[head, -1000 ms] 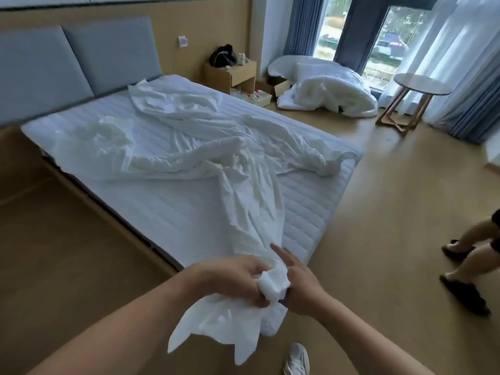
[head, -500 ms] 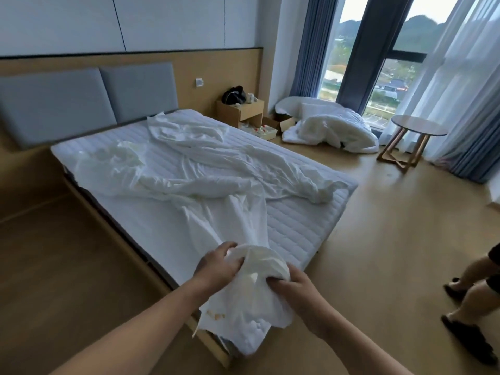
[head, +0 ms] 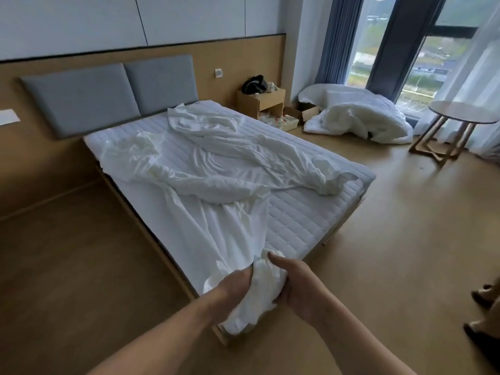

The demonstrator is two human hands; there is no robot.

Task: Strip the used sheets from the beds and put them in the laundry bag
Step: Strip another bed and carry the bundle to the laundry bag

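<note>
While no writing is legible, left hand [head: 232,286] and right hand [head: 300,288] both clutch the bunched sheet [head: 216,185].

A single head-worn wide-angle camera is supplying the only view; no second view is sharing the scene. It is looking forward and down from standing height, just off the near foot corner of the bed [head: 295,217], and is facing diagonally along the mattress toward the grey headboard [head: 108,96] on the far wall. The left hand [head: 232,286] and right hand [head: 300,288] are sitting close under the lens at the bottom centre, with both forearms entering from the lower edge. The lens is bending straight lines near the frame edges. The window [head: 430,60] and the round side table [head: 460,117] are lying far off at the upper right.
</note>
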